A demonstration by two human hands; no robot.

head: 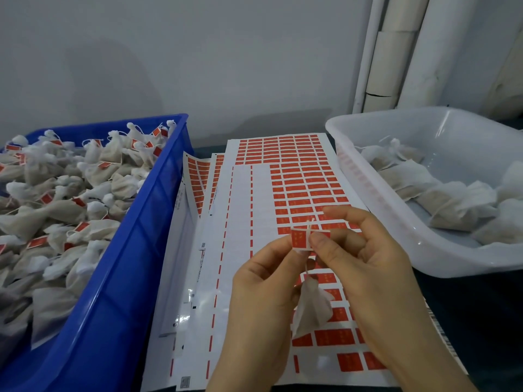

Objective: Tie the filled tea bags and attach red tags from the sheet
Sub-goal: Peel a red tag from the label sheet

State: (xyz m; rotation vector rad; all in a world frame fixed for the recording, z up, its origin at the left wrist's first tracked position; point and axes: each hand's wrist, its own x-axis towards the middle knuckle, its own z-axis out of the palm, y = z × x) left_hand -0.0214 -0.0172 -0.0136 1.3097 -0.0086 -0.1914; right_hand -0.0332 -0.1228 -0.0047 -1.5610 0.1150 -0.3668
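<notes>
Red tag (300, 240): pinched between thumb and forefinger of both hands, above the sheet, with the white string (309, 225) crossing its right edge.
Left hand (264, 281): fingers curled, tips gripping the tag's left side.
Right hand (365, 250): thumb and index finger nipping tag and string, other fingers loosely bent.
Tea bag (312, 305): hanging from the string just below the tag, between the palms.
Sheet (297, 179): flat on the table, rows of red tags, left columns peeled.
Blue crate (135, 241): left, heaped with tagged bags.
White tub (441, 250): right, holding untagged bags.

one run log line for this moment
step: tagging | left hand: pinches red tag | right hand: pinches string | tea bag: hangs below
</notes>
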